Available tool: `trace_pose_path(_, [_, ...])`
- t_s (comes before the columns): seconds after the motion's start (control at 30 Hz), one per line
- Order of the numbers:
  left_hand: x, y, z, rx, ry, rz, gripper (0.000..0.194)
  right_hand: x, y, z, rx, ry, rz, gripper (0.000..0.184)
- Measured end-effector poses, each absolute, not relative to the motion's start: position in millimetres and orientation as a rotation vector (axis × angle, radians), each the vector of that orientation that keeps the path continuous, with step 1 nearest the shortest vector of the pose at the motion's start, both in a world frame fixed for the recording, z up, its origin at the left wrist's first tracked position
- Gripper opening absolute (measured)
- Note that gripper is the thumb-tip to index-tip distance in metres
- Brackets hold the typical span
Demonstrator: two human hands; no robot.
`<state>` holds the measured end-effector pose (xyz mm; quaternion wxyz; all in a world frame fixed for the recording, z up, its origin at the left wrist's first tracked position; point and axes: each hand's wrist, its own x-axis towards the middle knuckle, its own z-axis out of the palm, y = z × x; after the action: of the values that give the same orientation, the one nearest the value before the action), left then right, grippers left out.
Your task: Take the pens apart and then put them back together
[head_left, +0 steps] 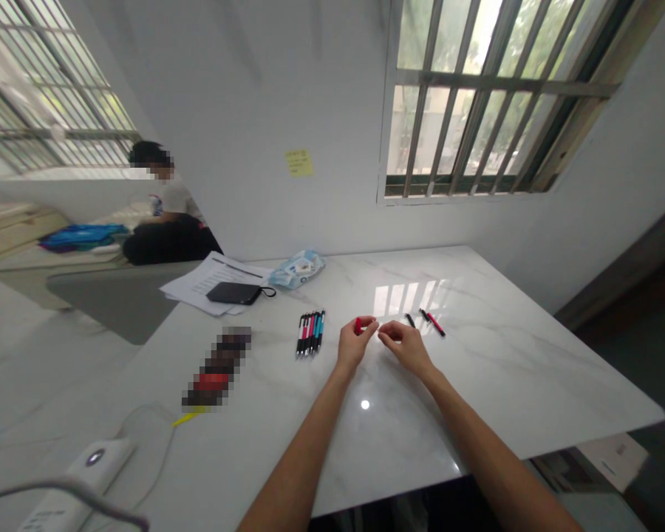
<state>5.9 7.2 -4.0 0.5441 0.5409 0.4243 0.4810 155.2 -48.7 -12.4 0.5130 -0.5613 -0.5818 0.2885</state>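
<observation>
My left hand (355,341) is closed around a red pen part (357,325), which shows between the fingers above the white marble-look table (488,384). My right hand (406,347) is beside it with thumb and fingers pinched together. Whatever it grips is too small or hidden to make out. The fingertips of both hands nearly meet. Just beyond my right hand lie a short black pen piece (410,321) and a red and black pen (436,324) with another dark piece alongside. Left of my hands, several pens (310,334) in white, red, black and teal lie side by side.
Printed papers (188,287) bear a black pouch (233,293) with a wrist loop, near a blue wipes pack (298,270). A blurred-out item (216,369) with a yellow-ended cable and a white power strip (83,480) are at left. A person (171,207) sits beyond.
</observation>
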Motion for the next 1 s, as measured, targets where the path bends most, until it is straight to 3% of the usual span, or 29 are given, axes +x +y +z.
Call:
trace_pose_path(0.17, [1, 13, -6, 1.201, 1.017, 1.158, 0.038, 163, -54, -9, -1.394, -1.581, 0.680, 0.017])
trace_pose_path(0.6, [3, 10, 3, 1.140, 0.987, 1.162, 0.042, 245, -55, -7, -2.039, -1.562, 0.178, 0.010])
trace_pose_path(1.0, [6, 1, 8, 1.104, 0.990, 1.078, 0.048, 246, -52, -13, -2.112, -1.614, 0.213, 0.014])
